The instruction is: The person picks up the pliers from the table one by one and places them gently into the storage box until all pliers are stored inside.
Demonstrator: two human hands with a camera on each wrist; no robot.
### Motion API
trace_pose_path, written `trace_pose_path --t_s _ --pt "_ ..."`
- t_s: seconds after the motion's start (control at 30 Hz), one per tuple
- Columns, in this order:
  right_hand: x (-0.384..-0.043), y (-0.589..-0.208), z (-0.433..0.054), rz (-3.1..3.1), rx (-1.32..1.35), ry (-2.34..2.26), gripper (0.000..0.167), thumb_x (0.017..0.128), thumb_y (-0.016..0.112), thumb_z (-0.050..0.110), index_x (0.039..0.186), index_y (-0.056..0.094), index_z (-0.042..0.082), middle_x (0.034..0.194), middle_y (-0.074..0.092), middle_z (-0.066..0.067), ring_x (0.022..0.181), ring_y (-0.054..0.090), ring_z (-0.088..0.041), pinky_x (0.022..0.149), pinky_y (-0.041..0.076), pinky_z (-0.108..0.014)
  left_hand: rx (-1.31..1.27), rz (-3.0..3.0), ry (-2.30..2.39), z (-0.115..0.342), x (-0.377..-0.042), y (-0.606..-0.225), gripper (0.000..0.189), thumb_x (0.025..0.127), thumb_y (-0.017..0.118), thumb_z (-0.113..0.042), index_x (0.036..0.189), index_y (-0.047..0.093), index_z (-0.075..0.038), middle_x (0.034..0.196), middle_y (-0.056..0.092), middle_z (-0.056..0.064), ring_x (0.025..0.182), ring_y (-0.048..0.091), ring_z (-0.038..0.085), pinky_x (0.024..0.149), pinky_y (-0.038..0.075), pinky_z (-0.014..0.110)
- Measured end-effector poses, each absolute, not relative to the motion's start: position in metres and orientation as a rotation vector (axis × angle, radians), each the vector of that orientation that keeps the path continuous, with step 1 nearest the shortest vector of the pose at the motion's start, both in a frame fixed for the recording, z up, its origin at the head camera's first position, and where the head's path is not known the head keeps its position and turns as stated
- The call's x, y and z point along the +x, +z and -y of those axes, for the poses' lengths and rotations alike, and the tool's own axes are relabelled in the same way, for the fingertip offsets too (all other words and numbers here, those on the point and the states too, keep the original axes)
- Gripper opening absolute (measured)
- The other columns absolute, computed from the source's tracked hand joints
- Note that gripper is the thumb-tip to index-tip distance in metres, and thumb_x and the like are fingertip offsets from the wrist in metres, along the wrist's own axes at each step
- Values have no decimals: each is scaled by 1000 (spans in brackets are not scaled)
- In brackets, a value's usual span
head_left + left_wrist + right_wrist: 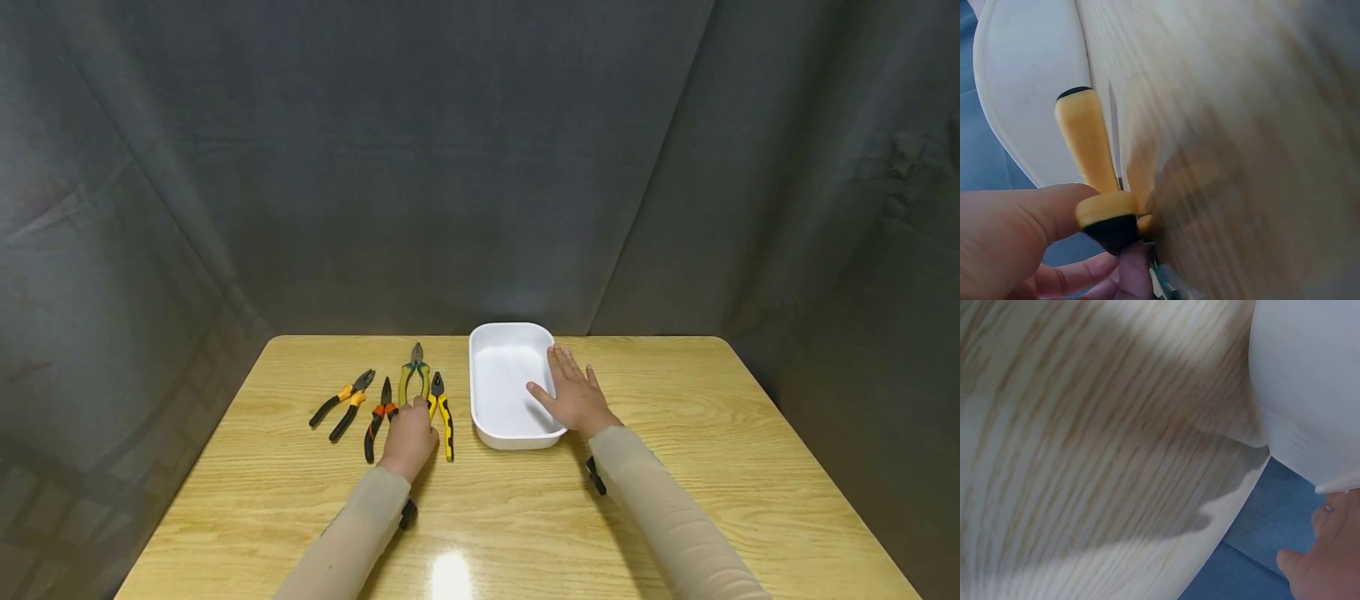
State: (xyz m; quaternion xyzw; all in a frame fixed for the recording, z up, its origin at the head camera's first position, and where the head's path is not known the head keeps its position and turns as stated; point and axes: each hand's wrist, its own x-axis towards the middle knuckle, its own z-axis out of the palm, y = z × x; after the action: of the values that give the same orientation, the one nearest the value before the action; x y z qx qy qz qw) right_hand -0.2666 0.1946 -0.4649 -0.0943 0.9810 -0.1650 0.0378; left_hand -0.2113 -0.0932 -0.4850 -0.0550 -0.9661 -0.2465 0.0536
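My left hand (410, 440) reaches over a row of pliers. Its thumb and fingers pinch one handle of the yellow-and-black pliers (448, 429), whose black nose points away from me. Close up in the left wrist view, the handle (1109, 215) lies between thumb and finger, low over the wood, while the other handle (1088, 140) sticks out free. A white plastic bin (517, 442) stands right of the pliers. My right hand (576, 402) rests on the bin's right rim with fingers straight and thumb over the inside.
Left of the held pair lie green-handled pliers (406, 383), orange-and-black long-nose pliers (372, 435), partly behind my left hand, and black pliers with orange-yellow accents (344, 424). All are on the wooden table (510, 517). A dark grey curtain (420, 183) hangs behind its far edge.
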Motion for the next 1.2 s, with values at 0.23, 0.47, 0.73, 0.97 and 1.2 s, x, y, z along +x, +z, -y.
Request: trace_pose_path --t_s 0.23,0.47,0.73,0.97,1.2 --pt "-267 -465 -195 -3017 -292 -519 89 103 39 60 162 6 3 170 5 -14 156 3 -32 121 3 -62 -121 2922 -918 93 -211 -485 20 87 70 3 97 57 13 61 50 8 47 44 15 43 34 25" --pt "-266 -465 -194 -3018 -293 -518 89 103 39 61 162 5 4 170 5 -14 156 2 -32 121 4 -62 -86 2963 -1027 94 -210 -485 27 87 67 -2 66 50 -6 55 39 0 44 36 12 42 32 24" --pt "-266 -466 -194 -3031 -307 -523 87 104 40 60 162 8 4 170 5 -13 156 4 -33 121 5 -62 -65 2989 -1105 94 -211 -486 40 88 67 -6 59 40 -13 52 31 -4 45 29 12 43 26 24" --pt "-266 -466 -195 -3024 -291 -529 86 104 41 58 162 8 4 170 6 -13 156 4 -33 121 6 -63 -16 2993 -1335 100 -214 -488 47 90 65 -10 54 35 -17 49 26 -7 41 26 10 41 24 23" --pt "-267 -467 -196 -3029 -284 -541 87 103 41 59 162 9 4 170 7 -13 156 4 -32 121 5 -63 22 2990 -1569 106 -217 -489 45 90 62 -13 49 44 -15 46 52 -4 42 28 9 44 28 23"
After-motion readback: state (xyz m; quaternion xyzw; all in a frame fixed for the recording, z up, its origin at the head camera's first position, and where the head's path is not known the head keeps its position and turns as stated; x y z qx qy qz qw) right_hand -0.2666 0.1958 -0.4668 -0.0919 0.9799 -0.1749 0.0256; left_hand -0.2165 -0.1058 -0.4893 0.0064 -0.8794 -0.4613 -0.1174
